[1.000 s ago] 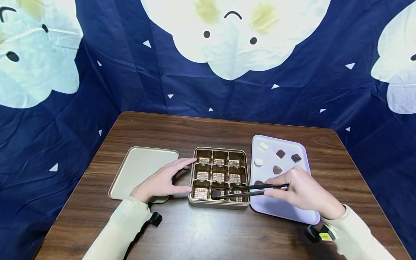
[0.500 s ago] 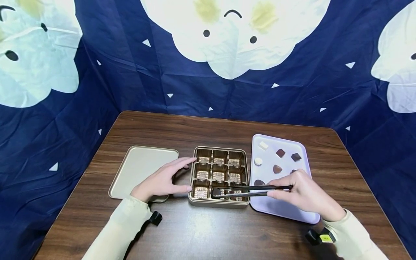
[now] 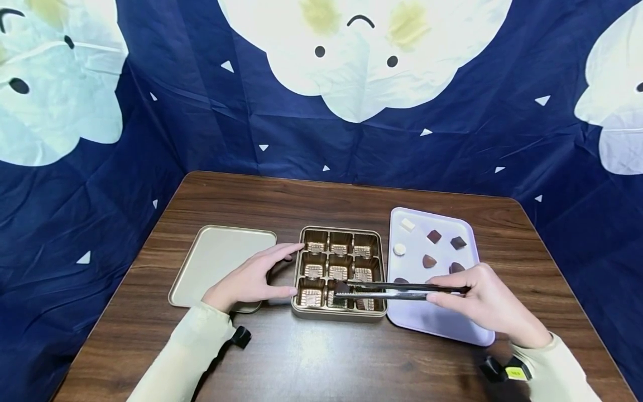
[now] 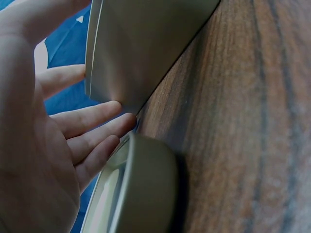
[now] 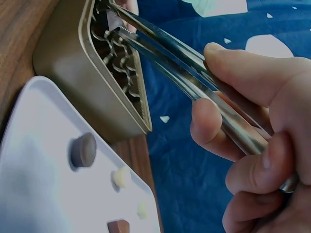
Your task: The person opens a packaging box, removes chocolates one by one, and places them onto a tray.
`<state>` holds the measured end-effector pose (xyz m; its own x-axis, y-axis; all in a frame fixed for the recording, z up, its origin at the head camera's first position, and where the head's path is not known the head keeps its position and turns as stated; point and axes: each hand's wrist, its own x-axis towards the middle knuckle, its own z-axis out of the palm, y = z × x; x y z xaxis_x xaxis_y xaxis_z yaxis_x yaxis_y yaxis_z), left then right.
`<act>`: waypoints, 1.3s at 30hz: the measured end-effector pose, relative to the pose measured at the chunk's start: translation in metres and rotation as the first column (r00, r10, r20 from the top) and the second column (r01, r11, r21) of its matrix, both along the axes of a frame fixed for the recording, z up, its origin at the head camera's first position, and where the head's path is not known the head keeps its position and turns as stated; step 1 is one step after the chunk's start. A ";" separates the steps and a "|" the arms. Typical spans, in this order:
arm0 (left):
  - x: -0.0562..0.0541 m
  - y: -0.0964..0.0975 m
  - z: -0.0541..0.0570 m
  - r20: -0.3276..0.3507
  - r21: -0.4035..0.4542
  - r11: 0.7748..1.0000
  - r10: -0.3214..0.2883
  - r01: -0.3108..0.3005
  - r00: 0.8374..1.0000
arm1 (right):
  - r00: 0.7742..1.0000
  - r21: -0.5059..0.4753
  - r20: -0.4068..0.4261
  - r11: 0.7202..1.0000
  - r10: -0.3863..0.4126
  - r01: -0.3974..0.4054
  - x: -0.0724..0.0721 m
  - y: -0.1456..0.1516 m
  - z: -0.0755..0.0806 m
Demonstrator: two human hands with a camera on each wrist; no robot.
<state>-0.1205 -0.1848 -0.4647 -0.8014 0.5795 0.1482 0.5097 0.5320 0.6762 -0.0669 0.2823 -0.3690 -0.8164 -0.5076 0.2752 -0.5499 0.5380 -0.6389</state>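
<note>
My right hand [image 3: 484, 301] grips a pair of metal tongs [image 3: 402, 291], thumb on one arm and fingers on the other. Between their serrated tips sits a dark chocolate [image 3: 342, 288], over the front middle compartment of a gold box [image 3: 339, 315] with a brown divided insert. The right wrist view shows the same tips and chocolate [image 5: 113, 20] at the box's inner edge. My left hand [image 3: 251, 279] spreads along the box's left side, index finger and thumb at its rim. In the left wrist view its straight fingers [image 4: 99, 116] lie against the box wall [image 4: 146, 43].
A lilac tray [image 3: 442, 321] right of the box bears several chocolates, among them a white square one [image 3: 407, 224], a round white one [image 3: 399, 249] and a dark square one [image 3: 458, 243]. A gold lid [image 3: 216, 251] lies at left, partly under the left hand.
My right hand has drawn right, and the tongs' tips with the chocolate have shifted right and a little up in the head view. The left hand and box have stayed put.
</note>
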 end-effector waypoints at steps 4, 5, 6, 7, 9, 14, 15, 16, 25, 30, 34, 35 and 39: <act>0.001 0.000 0.001 -0.001 0.001 1.000 0.002 -0.002 1.000 | 0.997 0.013 -0.003 0.997 -0.082 0.082 0.006 0.011 0.004; 0.001 0.000 0.001 -0.001 0.002 1.000 0.003 -0.003 1.000 | 0.995 0.016 -0.002 0.995 -0.101 0.101 0.008 0.015 0.005; 0.001 0.000 0.002 -0.002 0.002 1.000 0.004 -0.004 1.000 | 0.993 0.018 -0.004 0.993 -0.115 0.115 0.010 0.018 0.005; 0.001 0.000 0.002 -0.003 0.001 1.000 0.005 -0.005 1.000 | 0.992 0.018 -0.010 0.991 -0.129 0.129 0.011 0.022 0.005; 0.001 -0.001 0.002 -0.003 -0.002 1.000 0.005 -0.005 1.000 | 0.988 0.022 -0.021 0.988 -0.155 0.155 0.015 0.029 0.006; 0.001 -0.002 0.000 -0.008 -0.005 1.000 0.004 -0.004 1.000 | 0.980 0.034 -0.039 0.980 -0.197 0.198 0.025 0.045 0.004; 0.001 -0.002 0.000 -0.008 -0.005 1.000 0.005 -0.005 1.000 | 0.978 0.037 -0.046 0.978 -0.205 0.206 0.027 0.048 0.003; 0.001 -0.002 0.000 -0.007 -0.003 1.000 0.005 -0.005 1.000 | 0.975 0.037 -0.045 0.975 -0.216 0.218 0.029 0.051 0.003; 0.001 0.000 0.001 -0.011 -0.005 1.000 -0.003 0.003 1.000 | 0.922 0.053 -0.050 0.920 -0.385 0.388 0.052 0.087 -0.002; 0.001 0.001 0.002 -0.011 -0.004 1.000 -0.004 0.004 1.000 | 0.885 0.049 -0.052 0.884 -0.462 0.465 0.063 0.108 -0.008; 0.000 0.000 0.002 -0.015 -0.006 1.000 -0.006 0.006 1.000 | 0.862 0.059 -0.042 0.860 -0.505 0.506 0.069 0.120 -0.013; 0.000 0.000 0.001 -0.015 -0.006 1.000 -0.006 0.006 1.000 | 0.858 0.060 -0.038 0.856 -0.512 0.514 0.071 0.122 -0.015; 0.000 0.001 0.001 -0.014 -0.002 1.000 -0.007 0.007 1.000 | 0.853 0.078 -0.057 0.850 -0.519 0.522 0.074 0.130 -0.019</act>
<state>-0.1208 -0.1839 -0.4641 -0.7954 0.5851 0.1584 0.5227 0.5297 0.6680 0.0067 0.4121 -0.3880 -0.9592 -0.0342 0.2808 -0.1935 0.8034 -0.5631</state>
